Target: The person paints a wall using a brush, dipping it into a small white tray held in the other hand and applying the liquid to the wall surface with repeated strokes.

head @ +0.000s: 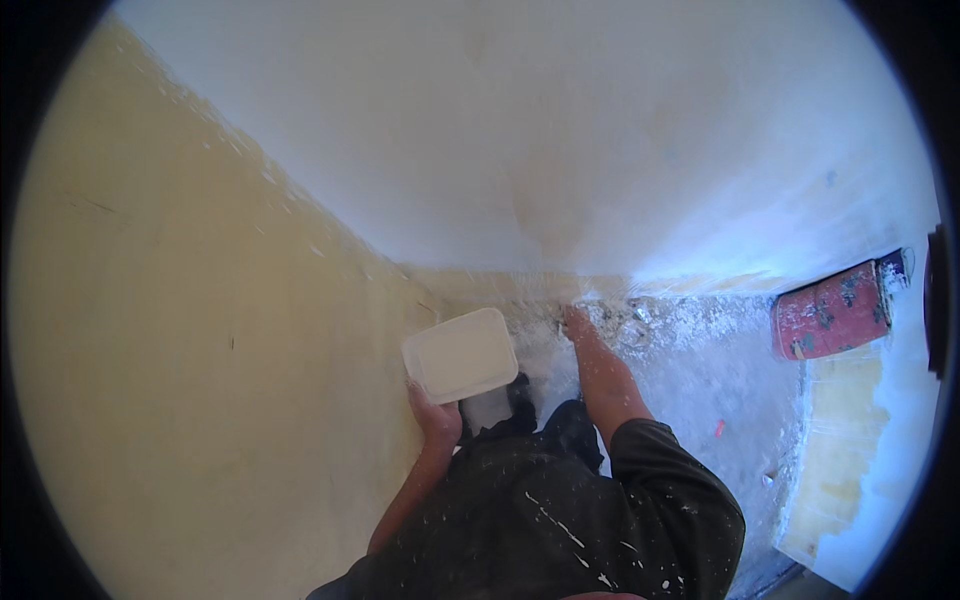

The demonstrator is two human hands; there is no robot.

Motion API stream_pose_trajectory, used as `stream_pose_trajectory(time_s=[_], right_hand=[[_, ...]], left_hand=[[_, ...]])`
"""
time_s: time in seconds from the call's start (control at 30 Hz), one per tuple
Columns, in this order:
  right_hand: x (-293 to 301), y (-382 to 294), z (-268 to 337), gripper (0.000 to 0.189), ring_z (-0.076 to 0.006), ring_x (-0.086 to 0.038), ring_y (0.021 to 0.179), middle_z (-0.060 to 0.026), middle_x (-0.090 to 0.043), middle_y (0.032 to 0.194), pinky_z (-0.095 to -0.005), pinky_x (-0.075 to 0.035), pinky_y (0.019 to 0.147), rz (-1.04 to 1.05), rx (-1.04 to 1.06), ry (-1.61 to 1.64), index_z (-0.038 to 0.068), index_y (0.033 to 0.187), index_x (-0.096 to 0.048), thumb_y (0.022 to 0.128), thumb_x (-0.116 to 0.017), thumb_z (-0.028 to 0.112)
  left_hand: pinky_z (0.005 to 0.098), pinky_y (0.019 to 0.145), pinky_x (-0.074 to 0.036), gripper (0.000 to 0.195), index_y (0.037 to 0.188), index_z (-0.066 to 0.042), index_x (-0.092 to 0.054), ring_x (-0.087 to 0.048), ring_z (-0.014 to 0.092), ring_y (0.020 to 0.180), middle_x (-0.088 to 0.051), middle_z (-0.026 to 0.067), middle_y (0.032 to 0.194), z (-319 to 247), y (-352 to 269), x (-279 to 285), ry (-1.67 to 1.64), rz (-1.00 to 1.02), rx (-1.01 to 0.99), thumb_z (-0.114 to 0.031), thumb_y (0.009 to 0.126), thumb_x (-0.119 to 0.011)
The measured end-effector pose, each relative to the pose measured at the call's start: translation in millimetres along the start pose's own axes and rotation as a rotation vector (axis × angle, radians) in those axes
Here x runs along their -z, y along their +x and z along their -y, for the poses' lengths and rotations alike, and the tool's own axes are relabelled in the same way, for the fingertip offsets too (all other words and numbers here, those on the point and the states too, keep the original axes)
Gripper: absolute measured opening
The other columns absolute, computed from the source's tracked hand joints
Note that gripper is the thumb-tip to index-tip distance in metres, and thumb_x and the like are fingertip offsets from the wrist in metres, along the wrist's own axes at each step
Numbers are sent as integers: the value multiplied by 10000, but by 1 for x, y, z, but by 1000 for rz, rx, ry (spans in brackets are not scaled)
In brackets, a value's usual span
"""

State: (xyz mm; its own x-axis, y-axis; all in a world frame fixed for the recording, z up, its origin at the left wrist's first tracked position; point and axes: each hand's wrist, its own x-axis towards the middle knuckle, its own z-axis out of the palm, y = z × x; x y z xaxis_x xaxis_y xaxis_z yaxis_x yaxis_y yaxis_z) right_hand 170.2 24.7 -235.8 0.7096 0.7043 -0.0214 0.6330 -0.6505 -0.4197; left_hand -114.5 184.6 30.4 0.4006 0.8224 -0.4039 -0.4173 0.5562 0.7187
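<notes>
My left hand (435,420) grips the near left edge of a pale rectangular plastic tub (466,355) and holds it over the floor, close to the yellow wall on the left. What fills the tub, if anything, is hard to make out against its pale colour. My right arm stretches down and forward, and my right hand (576,324) is low at the foot of the front wall (525,165). A small dark shape shows beside its fingers, too blurred to name. That wall is largely coated white, with streaky marks along a yellowish strip at its base.
To the left rises a yellow wall (187,337) with white smears along the corner. A worn red drum (832,311) stands at the right by the wall. White spatter and a small red scrap (720,428) lie on the grey floor (682,390).
</notes>
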Motion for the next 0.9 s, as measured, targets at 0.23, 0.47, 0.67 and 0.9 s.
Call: stream_pose_trajectory(time_s=[0.23, 0.47, 0.67, 0.9], right_hand=[[64, 60, 35, 212, -331, -584, 767, -132, -579, 770, -430, -464, 691, -601, 363, 155, 55, 812, -571, 619, -650, 98], [363, 25, 220, 76, -121, -429, 572, -13, -445, 703, -267, -373, 486, -57, -268, 1952, 53, 898, -526, 864, -495, 114], [391, 4, 245, 350, -71, -423, 571, -6, -446, 702, -234, -357, 457, -190, 70, 1789, 38, 1235, -443, 907, -482, 154], [153, 86, 137, 394, -119, -473, 641, -19, -499, 765, -269, -405, 517, -428, 41, 1058, 80, 1303, -414, 942, -446, 235]], left_hand=[[414, 1005, -354, 464, 1338, -72, -333, -412, 272, 1221, -430, 108, 1308, 1, 2, 3, 284, 108, -153, -342, 961, -324], [419, 1016, -348, 458, 1342, -78, -335, -411, 271, 1226, -434, 104, 1316, -5, -4, -29, -132, 83, -68, -330, 960, -335], [422, 1008, -363, 460, 1331, -91, -350, -422, 256, 1222, -426, 84, 1329, -3, -7, -33, -146, 84, -77, -360, 958, -346], [409, 1000, -367, 453, 1320, -88, -363, -442, 254, 1200, -449, 91, 1305, 3, -1, -23, -117, -58, -7, -362, 960, -339]])
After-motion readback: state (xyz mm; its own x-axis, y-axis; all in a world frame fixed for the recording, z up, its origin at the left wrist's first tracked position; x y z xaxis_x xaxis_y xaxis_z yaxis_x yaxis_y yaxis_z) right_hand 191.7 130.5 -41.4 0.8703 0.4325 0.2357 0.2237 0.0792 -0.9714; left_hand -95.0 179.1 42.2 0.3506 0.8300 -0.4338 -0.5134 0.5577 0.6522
